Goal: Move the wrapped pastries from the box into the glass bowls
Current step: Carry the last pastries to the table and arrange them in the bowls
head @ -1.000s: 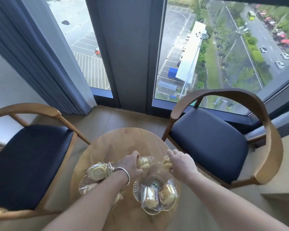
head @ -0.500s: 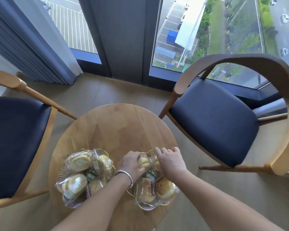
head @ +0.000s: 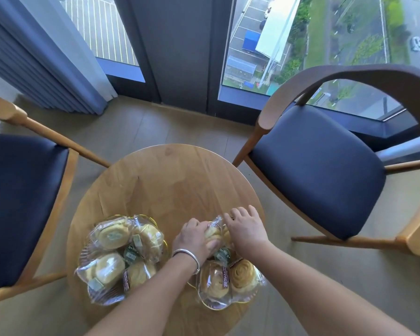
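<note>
left hand (head: pixel 194 240) grips a pastry (head: pixel 212 235) over right bowl (head: pixel 218 305) | right hand (head: pixel 245 230) fingers spread, resting on pile | left bowl (head: pixel 90 291) heaped | no box seen | risk: slick wrappers slide off the crowded right bowl onto table (head: pixel 170 180)

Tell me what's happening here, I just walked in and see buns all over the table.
A person is setting wrapped pastries into two glass bowls on a round table. The left hand holds a pastry over the right bowl; the right hand rests on top beside it, fingers fairly straight. The left bowl is heaped with pastries. No box is in view.
</note>
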Tool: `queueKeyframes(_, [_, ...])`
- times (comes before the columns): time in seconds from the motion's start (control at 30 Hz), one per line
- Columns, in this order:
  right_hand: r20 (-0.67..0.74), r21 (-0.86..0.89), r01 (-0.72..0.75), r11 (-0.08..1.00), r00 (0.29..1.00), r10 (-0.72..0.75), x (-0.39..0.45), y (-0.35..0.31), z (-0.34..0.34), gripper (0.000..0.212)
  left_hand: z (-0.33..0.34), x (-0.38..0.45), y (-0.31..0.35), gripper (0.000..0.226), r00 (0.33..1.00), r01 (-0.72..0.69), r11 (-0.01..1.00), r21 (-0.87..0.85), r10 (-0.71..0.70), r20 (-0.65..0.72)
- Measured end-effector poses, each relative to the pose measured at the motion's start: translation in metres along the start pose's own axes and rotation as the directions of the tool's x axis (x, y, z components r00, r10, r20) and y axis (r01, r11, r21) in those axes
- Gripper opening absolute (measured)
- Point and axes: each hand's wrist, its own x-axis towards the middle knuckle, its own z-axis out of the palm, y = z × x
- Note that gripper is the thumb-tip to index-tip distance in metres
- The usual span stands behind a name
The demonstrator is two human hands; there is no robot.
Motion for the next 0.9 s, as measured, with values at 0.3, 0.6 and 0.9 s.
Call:
queueKeyframes(0.3, [-0.071,0.038,-0.030,0.999,0.997,0.033,-0.021,0.002,-0.009,0.086,-0.010,-0.020,-0.001,0.075,0.998,-0.016,1.000,0.022,0.017,-0.067])
queueKeyframes(0.6, [-0.179,0.159,-0.074,0.984,0.978,0.102,-0.061,0.007,-0.053,0.087,-0.067,-0.061,-0.008,0.084,0.979,0.005,0.949,0.314,0.059,-0.194])
queueKeyframes(0.9, [-0.308,0.259,-0.113,0.959,0.932,0.193,-0.106,0.000,-0.117,0.087,-0.159,-0.109,0.001,0.082,0.938,0.055,0.933,0.357,0.074,-0.338])
